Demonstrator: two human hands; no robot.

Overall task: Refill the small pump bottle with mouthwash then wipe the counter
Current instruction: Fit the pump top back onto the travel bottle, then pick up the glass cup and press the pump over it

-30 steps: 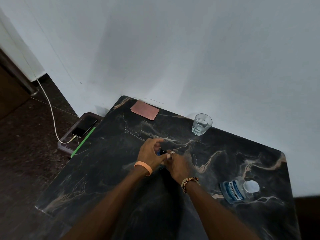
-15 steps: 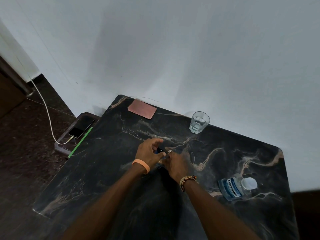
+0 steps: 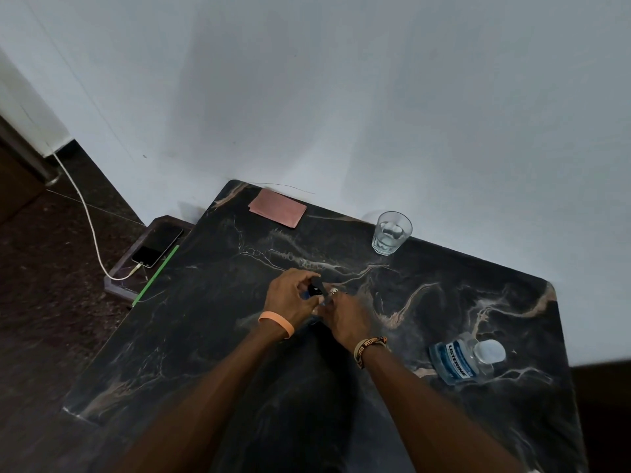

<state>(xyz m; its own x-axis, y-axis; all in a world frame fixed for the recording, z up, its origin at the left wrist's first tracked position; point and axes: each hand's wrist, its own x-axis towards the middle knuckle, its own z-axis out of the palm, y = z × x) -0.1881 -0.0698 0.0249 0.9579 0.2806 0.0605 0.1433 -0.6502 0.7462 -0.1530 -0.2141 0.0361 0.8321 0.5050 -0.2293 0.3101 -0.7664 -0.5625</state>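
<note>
In the middle of the table (image 3: 205,336), the left hand (image 3: 290,297) and the right hand (image 3: 346,319) both hold the small pump bottle (image 3: 316,288). The mouthwash bottle (image 3: 459,361) is near the right edge

Pale grey wall (image 3: 375,97), dark veined marble counter (image 3: 205,336), dark speckled floor (image 3: 51,319)

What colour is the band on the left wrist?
Peach-orange; the wristband shows plainly in the head view, the only one.
</note>
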